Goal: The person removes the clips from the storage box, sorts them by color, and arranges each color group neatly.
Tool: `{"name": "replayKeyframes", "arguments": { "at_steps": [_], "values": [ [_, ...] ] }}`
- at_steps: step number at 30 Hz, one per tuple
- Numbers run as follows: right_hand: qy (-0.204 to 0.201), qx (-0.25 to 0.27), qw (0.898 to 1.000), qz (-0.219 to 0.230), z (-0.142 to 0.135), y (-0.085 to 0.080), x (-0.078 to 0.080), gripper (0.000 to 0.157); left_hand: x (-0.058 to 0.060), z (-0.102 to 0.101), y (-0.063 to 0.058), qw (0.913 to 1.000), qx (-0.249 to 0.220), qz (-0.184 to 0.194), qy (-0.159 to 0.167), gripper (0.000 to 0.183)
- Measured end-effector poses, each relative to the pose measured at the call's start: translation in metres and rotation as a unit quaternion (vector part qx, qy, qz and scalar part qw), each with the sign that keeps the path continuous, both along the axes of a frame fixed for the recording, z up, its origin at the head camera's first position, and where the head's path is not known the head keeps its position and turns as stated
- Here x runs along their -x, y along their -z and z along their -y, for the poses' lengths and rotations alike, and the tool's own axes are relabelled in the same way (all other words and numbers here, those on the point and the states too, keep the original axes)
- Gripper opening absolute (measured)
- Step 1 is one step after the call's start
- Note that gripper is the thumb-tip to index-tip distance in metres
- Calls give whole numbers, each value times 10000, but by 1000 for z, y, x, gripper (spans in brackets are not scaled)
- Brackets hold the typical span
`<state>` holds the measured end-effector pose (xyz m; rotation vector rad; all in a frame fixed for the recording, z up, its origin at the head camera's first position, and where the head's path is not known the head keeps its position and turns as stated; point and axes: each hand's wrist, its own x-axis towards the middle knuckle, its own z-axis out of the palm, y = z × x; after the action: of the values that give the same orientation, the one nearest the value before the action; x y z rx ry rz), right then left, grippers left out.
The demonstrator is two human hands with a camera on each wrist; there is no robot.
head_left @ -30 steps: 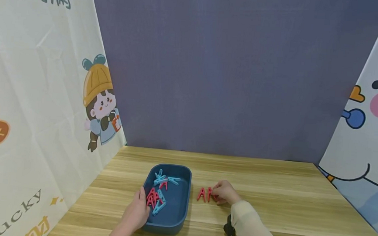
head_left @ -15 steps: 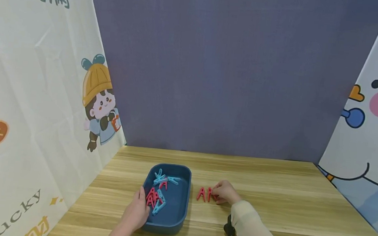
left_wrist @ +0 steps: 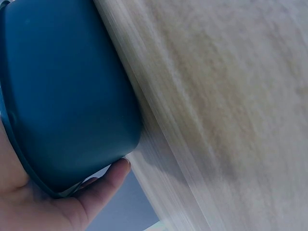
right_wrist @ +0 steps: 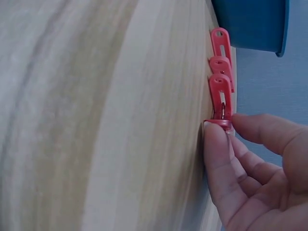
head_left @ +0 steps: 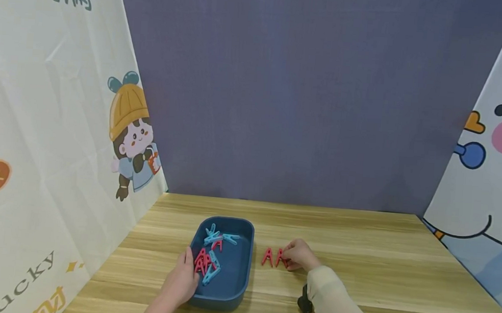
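Observation:
My left hand (head_left: 181,280) grips the left wall of a dark blue plastic bin (head_left: 236,293) standing on the table. Up close in the left wrist view, a finger (left_wrist: 108,185) lies along the outside of the bin below its rim. Inside the bin are several light blue clothespins (head_left: 212,274) and red clothespins (head_left: 201,260), mostly toward its left side. Right of the bin, my right hand (head_left: 298,255) pinches a red clothespin (right_wrist: 221,96) at table level between thumb and fingertips. Another red clothespin (head_left: 267,257) lies just left of it, between hand and bin.
The wood-grain table (head_left: 371,264) extends to the right and behind the bin. A dark cloth wall (head_left: 300,96) rises at its back edge, with printed sheets (head_left: 59,112) at the sides. A small black object (head_left: 305,302) is beside my right wrist.
The red clothespin at my right fingertips has shifted slightly right, widening its gap from the one on the left. My left hand and the bin stay put.

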<state>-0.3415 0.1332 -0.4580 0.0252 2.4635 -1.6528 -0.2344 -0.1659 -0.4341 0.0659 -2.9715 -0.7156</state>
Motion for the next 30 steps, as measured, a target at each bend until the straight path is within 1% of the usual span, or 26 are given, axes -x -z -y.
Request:
{"name": "replayKeyframes", "arguments": {
  "at_steps": [8,13,18,23,27,30],
  "values": [
    [-72,-43,9999,57,-1,-1,-1,3,0,-1,-1,9999,23,82,-55,69],
    [-93,30,10000,-17,-6,-3,-1,4,-1,-1,-1,10000,54,-19,-11,68],
    [-191,326,9993,-54,-12,-5,3,15,-2,0,-1,9998,124,-167,56,67],
    [-409,561,9976,-84,-14,-9,6,29,-1,0,-1,9998,127,-151,75,68],
    [-567,560,9966,-228,-13,-17,5,30,-1,0,-1,9997,151,-177,91,68],
    [-631,645,9957,-220,-11,-23,5,30,-1,-1,-1,9997,142,-156,85,68]
  ]
}}
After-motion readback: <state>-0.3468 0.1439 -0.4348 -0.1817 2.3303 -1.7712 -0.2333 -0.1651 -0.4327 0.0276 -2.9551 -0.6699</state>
